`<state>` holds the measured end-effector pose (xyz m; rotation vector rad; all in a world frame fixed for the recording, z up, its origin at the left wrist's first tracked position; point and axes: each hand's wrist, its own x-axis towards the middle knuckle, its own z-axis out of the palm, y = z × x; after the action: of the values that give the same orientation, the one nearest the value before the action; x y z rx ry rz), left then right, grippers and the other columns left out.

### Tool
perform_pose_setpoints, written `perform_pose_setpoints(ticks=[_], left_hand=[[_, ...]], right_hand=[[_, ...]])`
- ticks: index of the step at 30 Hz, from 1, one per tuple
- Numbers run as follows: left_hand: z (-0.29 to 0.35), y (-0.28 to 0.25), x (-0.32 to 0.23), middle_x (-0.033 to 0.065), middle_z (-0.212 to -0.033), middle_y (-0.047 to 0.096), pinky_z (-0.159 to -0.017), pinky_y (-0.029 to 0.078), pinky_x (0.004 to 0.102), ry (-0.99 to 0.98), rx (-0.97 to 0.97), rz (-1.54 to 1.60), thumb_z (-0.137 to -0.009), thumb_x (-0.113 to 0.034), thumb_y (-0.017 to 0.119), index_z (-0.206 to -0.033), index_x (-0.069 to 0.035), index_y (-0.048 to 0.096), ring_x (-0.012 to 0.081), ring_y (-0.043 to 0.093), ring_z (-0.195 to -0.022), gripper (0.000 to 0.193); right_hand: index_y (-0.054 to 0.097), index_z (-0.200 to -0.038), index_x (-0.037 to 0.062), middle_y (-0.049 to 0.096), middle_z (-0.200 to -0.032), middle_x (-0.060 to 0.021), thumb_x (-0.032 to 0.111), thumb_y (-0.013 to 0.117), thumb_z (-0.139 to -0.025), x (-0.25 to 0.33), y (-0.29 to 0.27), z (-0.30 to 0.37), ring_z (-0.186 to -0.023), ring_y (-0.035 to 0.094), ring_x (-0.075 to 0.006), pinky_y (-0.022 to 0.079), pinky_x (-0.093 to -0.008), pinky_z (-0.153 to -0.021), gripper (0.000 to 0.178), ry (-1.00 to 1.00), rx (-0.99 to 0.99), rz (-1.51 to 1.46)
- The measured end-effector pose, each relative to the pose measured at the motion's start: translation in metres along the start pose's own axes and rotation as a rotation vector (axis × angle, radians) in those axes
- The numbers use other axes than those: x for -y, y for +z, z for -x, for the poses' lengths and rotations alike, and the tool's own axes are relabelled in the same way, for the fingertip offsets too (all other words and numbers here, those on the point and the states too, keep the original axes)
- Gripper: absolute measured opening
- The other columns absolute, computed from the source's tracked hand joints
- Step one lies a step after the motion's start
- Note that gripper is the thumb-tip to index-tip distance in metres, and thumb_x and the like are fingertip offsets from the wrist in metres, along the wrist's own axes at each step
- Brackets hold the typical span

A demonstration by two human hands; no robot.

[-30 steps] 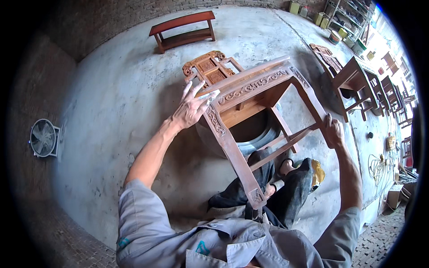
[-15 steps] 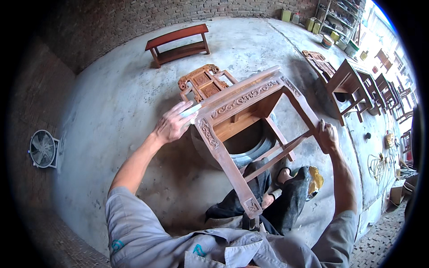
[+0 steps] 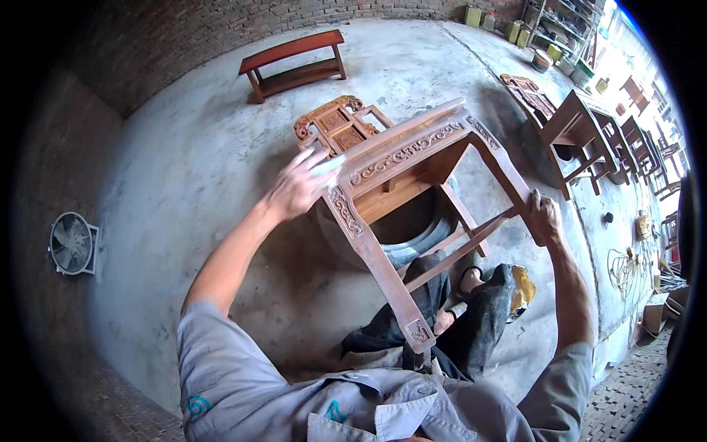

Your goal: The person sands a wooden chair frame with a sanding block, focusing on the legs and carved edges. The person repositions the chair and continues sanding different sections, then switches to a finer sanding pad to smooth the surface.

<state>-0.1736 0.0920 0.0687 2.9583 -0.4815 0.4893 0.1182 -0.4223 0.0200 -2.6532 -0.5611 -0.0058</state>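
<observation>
A carved brown wooden chair (image 3: 409,153) lies tipped over in front of me, its legs pointing toward my body. Between my left hand's (image 3: 298,184) fingers is a thin pale sheet (image 3: 328,166), pressed on the upper left corner of the seat edge; its exact kind is unclear. My right hand (image 3: 545,219) is closed around the chair's right leg. Under the chair sits a grey, tyre-like round support (image 3: 423,250), partly hidden by the frame. The chair's carved backrest (image 3: 339,127) sticks out on the far side.
A low red-brown bench (image 3: 294,62) stands on the concrete floor beyond the chair. More wooden chairs (image 3: 578,136) line the right side. A white fan (image 3: 72,243) is at the left wall. Cables (image 3: 622,269) lie at right. My legs (image 3: 482,317) are close below the chair.
My left hand has slid a little to the right along the seat edge with the pale sheet. My right hand keeps its hold on the leg. The whole view has shifted slightly.
</observation>
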Motion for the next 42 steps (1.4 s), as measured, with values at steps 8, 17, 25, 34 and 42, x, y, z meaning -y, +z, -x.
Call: perform_pose_setpoints(ticks=[8,17,25,34,42], left_hand=[[0.022,0.025,-0.022,0.0174,-0.135,0.061,-0.113,0.036,0.0498,-0.354,-0.314,0.119,-0.098,-0.011,0.051,-0.131,0.000,0.061,0.0359,0.053,-0.130,0.035],[-0.010,0.040,-0.014,0.0215,-0.130,0.062,-0.112,0.039,0.0482,-0.276,-0.260,-0.016,-0.094,-0.008,0.058,-0.130,0.006,0.058,0.0396,0.058,-0.120,0.039],[-0.018,0.042,-0.034,0.0207,-0.122,0.066,-0.112,0.039,0.0462,-0.331,-0.335,-0.040,-0.092,-0.010,0.062,-0.124,0.004,0.063,0.0371,0.057,-0.122,0.035],[0.041,0.021,-0.031,0.0227,-0.137,0.057,-0.115,0.036,0.0478,-0.307,-0.342,-0.011,-0.094,-0.006,0.059,-0.129,0.007,0.059,0.0364,0.055,-0.128,0.037],[0.061,0.018,-0.027,0.0222,-0.139,0.056,-0.115,0.035,0.0501,-0.296,-0.312,0.046,-0.092,-0.002,0.059,-0.131,0.004,0.058,0.0383,0.052,-0.130,0.039]], right_hand=[[0.067,-0.080,0.0001,0.067,-0.077,-0.0258,0.027,0.041,-0.102,-0.014,0.008,-0.006,-0.072,0.065,-0.0437,0.052,-0.0508,-0.071,0.043,-0.246,-0.099,0.223],[0.065,-0.088,-0.0010,0.068,-0.080,-0.0249,0.024,0.041,-0.102,0.003,-0.001,-0.004,-0.073,0.067,-0.0418,0.053,-0.0503,-0.068,0.038,-0.120,0.021,0.064],[0.068,-0.075,-0.0004,0.066,-0.075,-0.0269,0.030,0.041,-0.102,0.011,-0.004,0.003,-0.071,0.065,-0.0445,0.051,-0.0515,-0.071,0.049,-0.057,-0.050,0.090],[0.068,-0.072,-0.0008,0.065,-0.074,-0.0282,0.033,0.041,-0.102,-0.001,-0.003,0.007,-0.070,0.064,-0.0457,0.050,-0.0517,-0.073,0.052,-0.009,-0.084,0.074],[0.069,-0.076,-0.0020,0.065,-0.074,-0.0282,0.033,0.041,-0.102,-0.010,-0.001,0.000,-0.071,0.064,-0.0455,0.050,-0.0519,-0.073,0.052,0.022,-0.061,0.045]])
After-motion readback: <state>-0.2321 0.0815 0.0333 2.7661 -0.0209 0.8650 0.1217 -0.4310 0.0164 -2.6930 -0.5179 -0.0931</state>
